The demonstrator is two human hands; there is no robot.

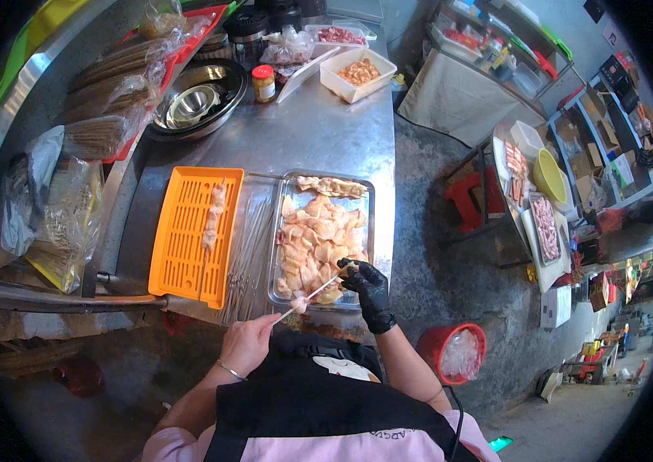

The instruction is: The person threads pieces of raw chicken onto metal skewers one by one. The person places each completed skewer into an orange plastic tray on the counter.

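Note:
My bare left hand (245, 344) grips the lower end of a metal skewer (323, 286), which slants up to the right. One piece of raw meat (299, 304) is threaded partway along it. My right hand (369, 289), in a black glove, pinches another pale piece at the skewer's upper end. Just beyond lies a metal tray (274, 271) heaped with raw chicken pieces (323, 237). A loaded skewer (332, 186) rests across the tray's far end. To the left, an orange slotted tray (179, 231) holds another loaded skewer (214, 216).
Bare metal skewers (251, 248) lie between the trays on the steel table (315, 133). Farther back are nested bowls (193, 107), a red-lidded jar (263, 84) and a white tub of meat (358, 75). On the floor at right stands a red bucket (427, 346) with plastic inside.

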